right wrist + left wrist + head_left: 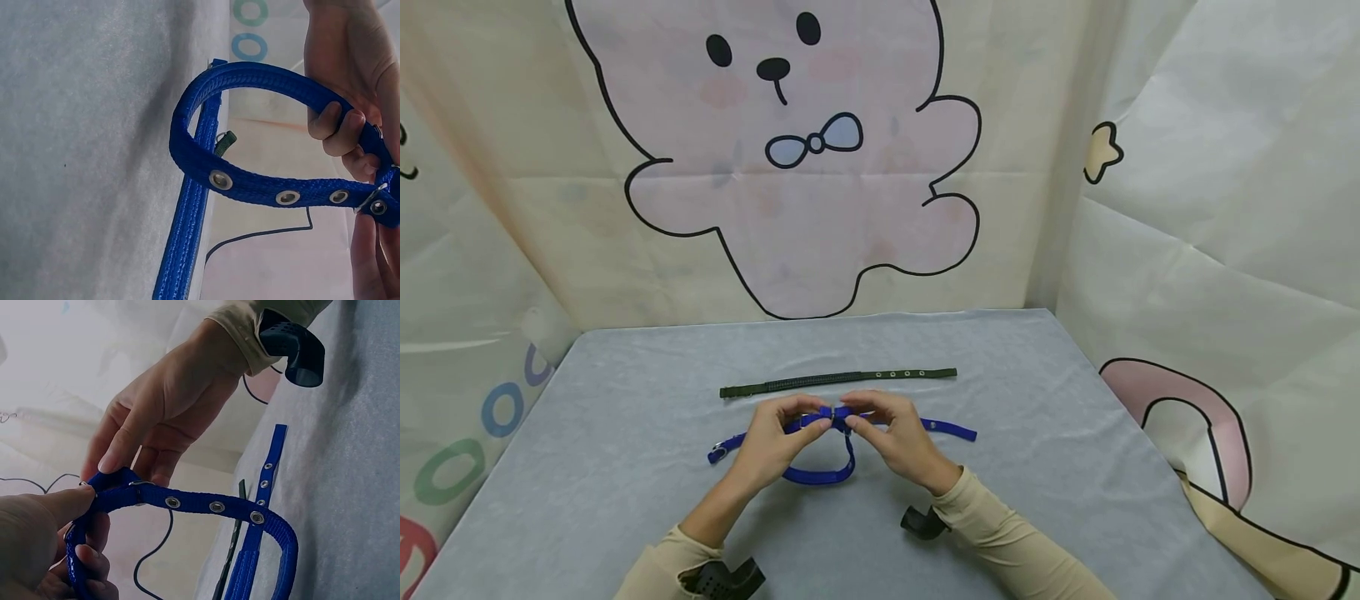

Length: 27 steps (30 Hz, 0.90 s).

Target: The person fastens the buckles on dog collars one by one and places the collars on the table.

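Note:
A blue collar (pixel 820 477) with metal eyelets is bent into a loop and hangs between my two hands above the table. My left hand (pixel 778 437) pinches it near the buckle end, its fingers curled round the strap in the left wrist view. My right hand (pixel 898 433) pinches the strap's other part at the same spot, fingertips close to the left ones. In the right wrist view the strap passes a metal buckle (pixel 370 199), and eyelets (pixel 287 197) run along the lower side of the loop. Fingers partly hide the buckle.
Behind the hands, a second blue collar (pixel 955 429) lies stretched flat on the grey cloth-covered table (pixel 1045 500). Farther back a dark green collar (pixel 812 381) lies straight, roughly parallel to it. Printed fabric walls (pixel 1000 275) stand along the table's back and sides.

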Each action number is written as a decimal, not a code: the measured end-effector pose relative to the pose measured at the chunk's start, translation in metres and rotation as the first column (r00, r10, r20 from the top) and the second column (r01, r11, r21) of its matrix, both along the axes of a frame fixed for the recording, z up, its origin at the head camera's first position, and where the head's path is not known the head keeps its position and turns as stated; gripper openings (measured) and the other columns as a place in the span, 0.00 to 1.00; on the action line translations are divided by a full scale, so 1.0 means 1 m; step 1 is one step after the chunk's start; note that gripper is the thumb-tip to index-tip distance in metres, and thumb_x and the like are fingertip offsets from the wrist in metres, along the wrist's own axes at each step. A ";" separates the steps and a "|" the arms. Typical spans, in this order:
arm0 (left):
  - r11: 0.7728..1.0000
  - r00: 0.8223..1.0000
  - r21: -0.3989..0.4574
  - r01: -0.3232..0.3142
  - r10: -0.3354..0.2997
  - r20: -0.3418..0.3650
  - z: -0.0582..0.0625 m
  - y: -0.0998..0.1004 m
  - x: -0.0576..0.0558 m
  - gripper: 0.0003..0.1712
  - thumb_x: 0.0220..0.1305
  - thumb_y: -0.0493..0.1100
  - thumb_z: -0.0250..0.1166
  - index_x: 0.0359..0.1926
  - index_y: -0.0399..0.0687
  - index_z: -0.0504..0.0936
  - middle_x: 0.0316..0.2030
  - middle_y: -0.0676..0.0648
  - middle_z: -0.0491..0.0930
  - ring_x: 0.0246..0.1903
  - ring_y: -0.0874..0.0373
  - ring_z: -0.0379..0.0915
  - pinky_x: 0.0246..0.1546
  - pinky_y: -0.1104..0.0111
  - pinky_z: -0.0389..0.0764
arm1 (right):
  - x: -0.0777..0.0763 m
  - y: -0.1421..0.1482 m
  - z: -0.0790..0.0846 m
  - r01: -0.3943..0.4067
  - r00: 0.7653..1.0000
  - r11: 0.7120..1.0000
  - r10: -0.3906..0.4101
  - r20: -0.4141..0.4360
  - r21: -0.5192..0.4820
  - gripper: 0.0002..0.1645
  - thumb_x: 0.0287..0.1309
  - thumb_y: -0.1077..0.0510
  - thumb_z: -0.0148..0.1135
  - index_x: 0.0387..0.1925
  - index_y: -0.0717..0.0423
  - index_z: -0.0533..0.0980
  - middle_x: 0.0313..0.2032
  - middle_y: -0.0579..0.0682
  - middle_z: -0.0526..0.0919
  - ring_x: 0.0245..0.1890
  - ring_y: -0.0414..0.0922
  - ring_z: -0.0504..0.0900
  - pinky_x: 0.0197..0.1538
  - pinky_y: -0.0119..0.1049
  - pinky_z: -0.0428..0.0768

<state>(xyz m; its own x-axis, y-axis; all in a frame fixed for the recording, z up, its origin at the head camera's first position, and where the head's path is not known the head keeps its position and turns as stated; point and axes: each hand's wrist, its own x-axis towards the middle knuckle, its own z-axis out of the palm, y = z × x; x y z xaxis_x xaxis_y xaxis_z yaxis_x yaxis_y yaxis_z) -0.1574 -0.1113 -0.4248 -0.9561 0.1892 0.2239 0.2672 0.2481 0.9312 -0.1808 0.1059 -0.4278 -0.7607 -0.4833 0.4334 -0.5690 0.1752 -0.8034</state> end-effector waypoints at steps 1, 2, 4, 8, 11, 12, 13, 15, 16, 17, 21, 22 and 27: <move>1.000 1.000 -0.004 0.001 -0.001 -0.002 0.000 0.000 0.000 0.11 0.66 0.42 0.70 0.48 0.45 0.87 0.41 0.43 0.88 0.36 0.59 0.79 0.37 0.69 0.79 | 0.000 0.000 0.000 -0.001 1.000 1.000 0.001 -0.002 0.002 0.17 0.69 0.61 0.61 0.58 0.59 0.79 0.52 0.58 0.86 0.49 0.50 0.86 0.49 0.36 0.85; 1.000 1.000 -0.007 0.001 -0.001 -0.003 0.000 0.000 0.001 0.11 0.66 0.43 0.70 0.47 0.45 0.87 0.41 0.43 0.88 0.36 0.59 0.79 0.37 0.69 0.79 | 0.000 0.000 0.000 -0.002 1.000 1.000 0.002 -0.004 0.003 0.17 0.69 0.61 0.61 0.57 0.59 0.79 0.52 0.58 0.86 0.49 0.50 0.87 0.49 0.36 0.85; 1.000 1.000 -0.011 0.003 -0.003 0.000 0.001 0.001 0.001 0.11 0.66 0.43 0.70 0.47 0.45 0.87 0.41 0.43 0.87 0.36 0.58 0.78 0.36 0.70 0.78 | 0.000 -0.001 0.000 -0.006 1.000 1.000 0.006 -0.009 0.005 0.17 0.69 0.61 0.61 0.57 0.59 0.80 0.51 0.58 0.87 0.49 0.50 0.87 0.50 0.36 0.85; 1.000 1.000 -0.012 0.002 -0.002 0.004 0.001 0.001 0.002 0.11 0.65 0.43 0.71 0.47 0.45 0.87 0.41 0.43 0.87 0.36 0.58 0.78 0.36 0.70 0.79 | 0.000 -0.002 -0.001 -0.005 1.000 1.000 0.005 -0.014 0.007 0.17 0.69 0.61 0.62 0.57 0.59 0.80 0.50 0.58 0.87 0.49 0.50 0.87 0.49 0.36 0.85; 1.000 1.000 -0.022 -0.001 0.001 -0.015 0.000 0.002 0.002 0.11 0.64 0.42 0.72 0.46 0.47 0.88 0.42 0.45 0.88 0.38 0.61 0.80 0.39 0.69 0.80 | 0.001 -0.003 -0.001 0.004 1.000 1.000 -0.004 -0.009 0.012 0.17 0.69 0.60 0.62 0.57 0.59 0.80 0.51 0.58 0.87 0.49 0.50 0.88 0.49 0.37 0.86; 1.000 1.000 -0.026 0.000 -0.001 -0.025 0.000 0.002 0.002 0.11 0.64 0.42 0.72 0.46 0.47 0.88 0.42 0.45 0.88 0.39 0.62 0.80 0.40 0.69 0.80 | 0.002 -0.003 -0.001 0.009 1.000 1.000 -0.009 -0.005 0.016 0.17 0.69 0.60 0.62 0.57 0.60 0.80 0.51 0.58 0.87 0.49 0.50 0.88 0.48 0.38 0.86; 1.000 0.999 -0.031 0.000 -0.001 -0.036 -0.001 0.003 0.002 0.10 0.63 0.42 0.72 0.46 0.47 0.88 0.42 0.46 0.88 0.40 0.63 0.80 0.41 0.69 0.80 | 0.003 -0.003 0.000 0.013 1.000 1.000 -0.013 -0.003 0.020 0.17 0.69 0.60 0.62 0.57 0.60 0.80 0.51 0.58 0.87 0.49 0.50 0.88 0.48 0.38 0.86; 0.999 0.998 -0.035 0.004 -0.006 -0.056 -0.002 0.004 0.002 0.11 0.62 0.42 0.73 0.45 0.48 0.88 0.41 0.46 0.88 0.39 0.63 0.80 0.40 0.70 0.81 | 0.005 -0.005 0.001 0.022 1.000 0.999 -0.022 0.000 0.034 0.18 0.68 0.58 0.64 0.57 0.59 0.81 0.51 0.57 0.88 0.49 0.49 0.88 0.48 0.38 0.86; 0.999 0.998 -0.040 0.006 -0.008 -0.066 -0.003 0.004 0.002 0.11 0.62 0.42 0.74 0.45 0.48 0.88 0.41 0.47 0.88 0.38 0.64 0.80 0.40 0.70 0.81 | 0.006 -0.005 0.001 0.023 1.000 0.999 -0.022 -0.002 0.041 0.18 0.68 0.58 0.64 0.56 0.58 0.81 0.51 0.56 0.88 0.49 0.49 0.88 0.47 0.38 0.86; 0.999 0.997 -0.041 0.010 -0.013 -0.074 -0.003 0.004 0.003 0.11 0.61 0.42 0.74 0.45 0.48 0.88 0.41 0.47 0.88 0.38 0.64 0.80 0.39 0.70 0.81 | 0.007 -0.006 0.001 0.022 1.000 0.999 -0.022 -0.003 0.047 0.18 0.68 0.57 0.65 0.56 0.57 0.81 0.50 0.55 0.88 0.48 0.48 0.88 0.47 0.37 0.86; 0.998 0.996 -0.058 0.011 -0.016 -0.085 -0.003 0.005 0.004 0.12 0.61 0.43 0.74 0.45 0.47 0.88 0.41 0.46 0.89 0.39 0.62 0.81 0.38 0.69 0.82 | 0.009 -0.008 0.001 0.020 1.000 0.998 -0.019 -0.010 0.064 0.17 0.66 0.57 0.67 0.55 0.54 0.82 0.48 0.52 0.89 0.46 0.44 0.87 0.44 0.34 0.85; 0.998 0.997 -0.060 0.012 -0.017 -0.080 -0.003 0.005 0.004 0.12 0.61 0.44 0.74 0.45 0.47 0.88 0.42 0.46 0.89 0.40 0.62 0.82 0.40 0.68 0.83 | 0.009 -0.008 0.001 0.021 1.000 0.998 -0.020 -0.012 0.067 0.16 0.65 0.57 0.67 0.54 0.53 0.82 0.48 0.52 0.89 0.46 0.44 0.87 0.44 0.34 0.85; 0.999 0.999 -0.044 0.023 -0.024 -0.036 0.000 0.004 0.005 0.10 0.66 0.44 0.70 0.46 0.46 0.89 0.42 0.46 0.89 0.41 0.60 0.84 0.42 0.70 0.84 | 0.009 -0.007 0.002 0.033 0.999 0.996 -0.033 -0.010 0.086 0.15 0.67 0.57 0.65 0.54 0.53 0.83 0.47 0.51 0.89 0.44 0.43 0.86 0.44 0.33 0.84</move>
